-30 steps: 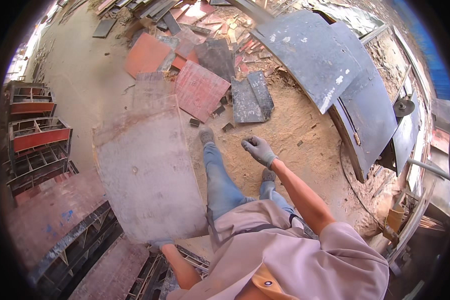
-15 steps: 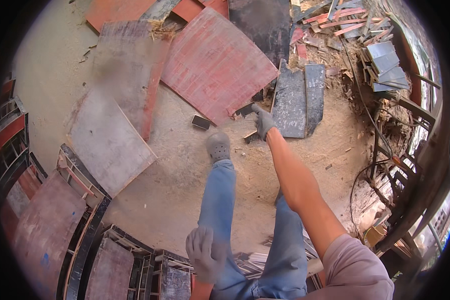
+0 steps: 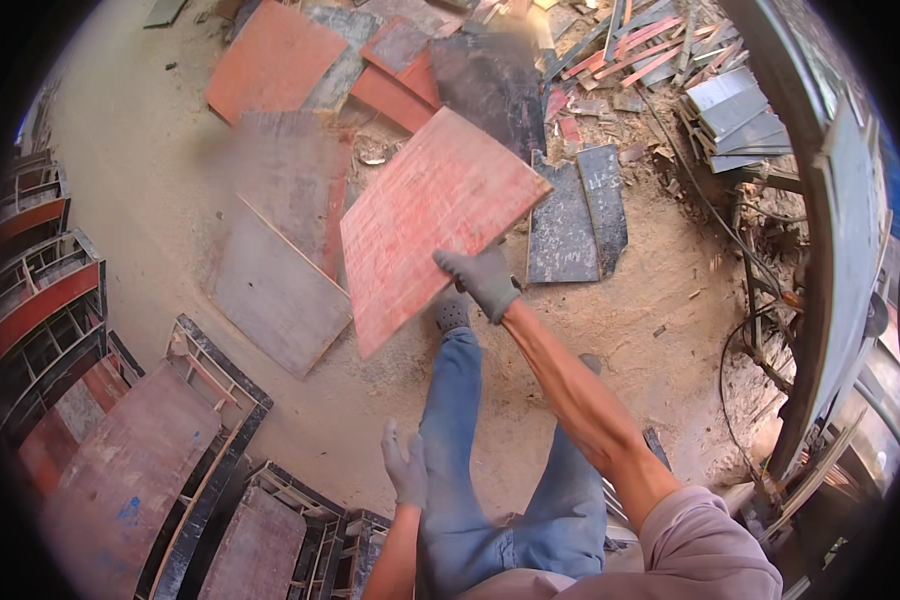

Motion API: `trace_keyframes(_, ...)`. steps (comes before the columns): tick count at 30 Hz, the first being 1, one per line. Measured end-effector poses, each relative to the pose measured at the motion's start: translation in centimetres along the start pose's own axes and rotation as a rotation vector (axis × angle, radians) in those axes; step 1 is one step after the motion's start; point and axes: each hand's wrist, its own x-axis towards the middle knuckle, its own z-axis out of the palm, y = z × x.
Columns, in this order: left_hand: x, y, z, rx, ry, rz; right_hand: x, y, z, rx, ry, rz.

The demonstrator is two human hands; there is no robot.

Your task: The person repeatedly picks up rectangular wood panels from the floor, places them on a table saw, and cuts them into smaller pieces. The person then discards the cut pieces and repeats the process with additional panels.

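Observation:
My right hand (image 3: 482,280), in a grey glove, grips the near edge of a worn red plywood panel (image 3: 438,215). The thumb side lies over its face; the fingers beneath are hidden. The panel is raised at an angle above the ground, its right corner overlapping a dark board (image 3: 560,225). My left hand (image 3: 406,464), gloved too, hovers beside my left thigh with fingers spread and nothing in it. Left of the held panel, a grey panel (image 3: 280,285) lies partly over a faded brownish panel (image 3: 290,170).
Orange-red panels (image 3: 275,60) and a black board (image 3: 490,95) lie at the back. Scrap strips (image 3: 660,50) are heaped at the far right, near stacked grey boards (image 3: 735,115). Framed panels (image 3: 140,440) stand at the left. A cable (image 3: 705,195) runs along the right.
The red panel has been lifted off the ground, with my right hand now holding its near edge. My left hand has risen slightly, fingers spread. The view has shifted.

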Motion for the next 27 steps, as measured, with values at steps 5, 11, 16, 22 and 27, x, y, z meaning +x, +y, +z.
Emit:
trace_keyframes(5, -3.5, 10.0, -6.0, -1.534, -0.422, -0.537, -29.2, -2.8, -12.2, 0.233, -0.156, 0.041)
trace_keyframes(11, -13.1, 11.6, -8.1, -1.038, -0.556, -0.151, -53.2, 0.9, -23.3, 0.253, -0.132, -0.061)
trace_keyframes(16, -20.1, 22.8, -1.4, -1.045, -0.912, 0.001, -64.8, 6.9, -33.6, 0.890, 0.062, -0.350)
trace_keyframes(22, -28.4, 38.5, 15.0, -0.633, -1.272, 0.547, -78.8, 10.9, -53.6, 0.883, 0.419, -0.657)
trace_keyframes(27, -36.1, 48.1, 30.7, 0.141, -1.121, 1.510, -85.9, 19.5, -62.7, 0.472, 0.521, -0.494)
